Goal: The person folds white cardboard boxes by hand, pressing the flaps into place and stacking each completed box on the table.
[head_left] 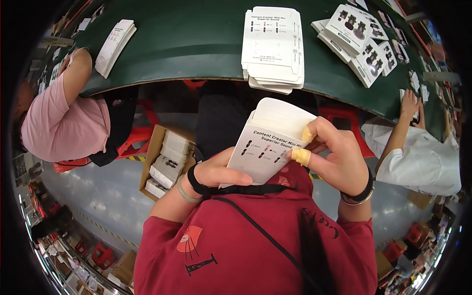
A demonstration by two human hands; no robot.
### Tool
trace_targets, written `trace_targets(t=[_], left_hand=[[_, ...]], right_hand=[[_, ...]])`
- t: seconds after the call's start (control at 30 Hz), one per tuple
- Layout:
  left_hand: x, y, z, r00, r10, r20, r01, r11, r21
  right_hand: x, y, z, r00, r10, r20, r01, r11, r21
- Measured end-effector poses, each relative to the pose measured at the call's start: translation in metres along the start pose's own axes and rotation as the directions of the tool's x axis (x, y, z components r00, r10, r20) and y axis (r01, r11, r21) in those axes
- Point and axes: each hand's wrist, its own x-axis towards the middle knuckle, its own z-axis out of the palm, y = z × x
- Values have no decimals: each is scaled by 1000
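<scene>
At centre, the left hand [221, 170] and right hand [340, 158] grasp white printed packaging [265, 141]; at twelve o'clock from it, a white stack [272, 46] lies on the green tabletop [187, 42].

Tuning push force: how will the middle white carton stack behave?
The stack may fan apart: edges look uneven. It probably won't roll, lying flat. Nudged nearer, pieces might drop, since it reaches the edge of the green table.

I'm remotely viewing a red shirt [223, 231], black cord [268, 235], 2 black wristbands [194, 181] and, on the right hand [340, 160], 2 yellow finger wraps [301, 157].
</scene>
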Motion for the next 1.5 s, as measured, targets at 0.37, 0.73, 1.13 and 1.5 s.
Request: trace_targets(t=[0.37,0.73,1.13,1.5], left_hand=[[-17,-1,12,929,5,-369,135,926,353],[0,-6,18,755,571,-321,-181,653,735],[-1,-5,9,776,618,-130,-102,326,940],[9,1,11,737,659,-152,-117,346,931]], right_hand=[[-13,9,20,997,50,-65,-25,940,339],[-18,22,33,984,78,-160,2,894,448],[-1,23,25,996,86,21,-74,683,726],[1,21,20,942,-334,-39,336,935,111]])
